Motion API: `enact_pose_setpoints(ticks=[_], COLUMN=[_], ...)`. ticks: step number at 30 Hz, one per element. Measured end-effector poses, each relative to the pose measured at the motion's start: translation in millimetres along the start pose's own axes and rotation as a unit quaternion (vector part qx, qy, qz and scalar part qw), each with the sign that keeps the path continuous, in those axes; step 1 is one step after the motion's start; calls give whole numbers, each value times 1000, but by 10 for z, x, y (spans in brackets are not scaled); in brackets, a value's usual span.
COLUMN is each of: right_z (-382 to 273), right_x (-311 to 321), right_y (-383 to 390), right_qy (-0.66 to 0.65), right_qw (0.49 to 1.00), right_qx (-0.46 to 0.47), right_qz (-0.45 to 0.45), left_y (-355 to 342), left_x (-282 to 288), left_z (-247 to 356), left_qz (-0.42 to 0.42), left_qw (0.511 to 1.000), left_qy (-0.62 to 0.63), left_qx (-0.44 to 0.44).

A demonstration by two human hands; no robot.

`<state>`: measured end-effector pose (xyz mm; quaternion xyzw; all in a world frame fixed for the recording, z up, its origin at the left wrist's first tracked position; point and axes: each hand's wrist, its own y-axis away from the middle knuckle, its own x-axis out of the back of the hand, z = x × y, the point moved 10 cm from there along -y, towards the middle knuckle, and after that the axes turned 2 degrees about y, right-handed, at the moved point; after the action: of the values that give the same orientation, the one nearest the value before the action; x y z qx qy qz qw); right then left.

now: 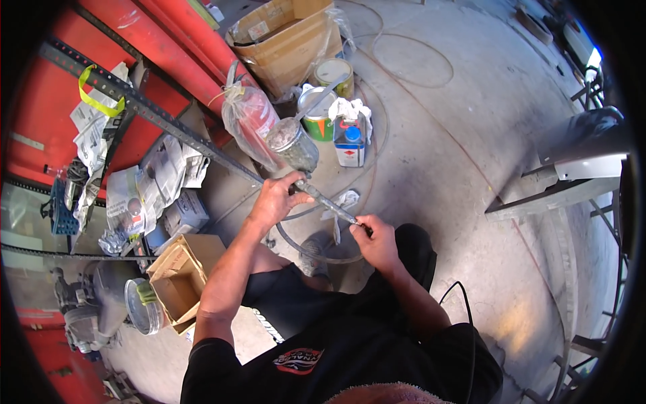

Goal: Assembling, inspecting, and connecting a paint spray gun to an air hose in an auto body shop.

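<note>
My left hand [279, 198] grips a grey, dirty hose end with a fitting [326, 200], its fingers closed near the top. Lower down to the right, my right hand [373, 239] pinches the other end of this length, where a small metal tip shows; its exact shape is too small to tell. Loops of grey hose [289, 239] hang and lie beneath my hands. Just beyond my left hand stands a grimy can [296, 148] with greyish matter in it, and a white crumpled paper [348, 200] lies on the floor.
A blue-capped container [350, 151], paint cans [319, 128], a bagged red cylinder [256, 118] and cardboard boxes [282, 47] stand ahead. A slotted rail [168, 128], newspapers [145, 188] and an open box [178, 283] are left. Grey panels on stands [552, 195] are right; cables cross the floor.
</note>
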<state>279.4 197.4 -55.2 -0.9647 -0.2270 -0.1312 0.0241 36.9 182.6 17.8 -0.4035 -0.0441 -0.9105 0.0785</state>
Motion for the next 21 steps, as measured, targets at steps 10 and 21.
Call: enact_pose_setpoints(ticks=[10,21], right_z=[466,500], right_x=[-354,-324], right_y=[100,52], right_qy=[-266,-288], right_qw=[908,899], right_qx=[-236,-245], right_qz=[-222,-219], left_y=[-10,38], left_x=[-117,-53], left_z=[33,108], left_qz=[-40,-20], left_qw=[999,999], left_qy=[-12,-35], left_qx=[-10,-32])
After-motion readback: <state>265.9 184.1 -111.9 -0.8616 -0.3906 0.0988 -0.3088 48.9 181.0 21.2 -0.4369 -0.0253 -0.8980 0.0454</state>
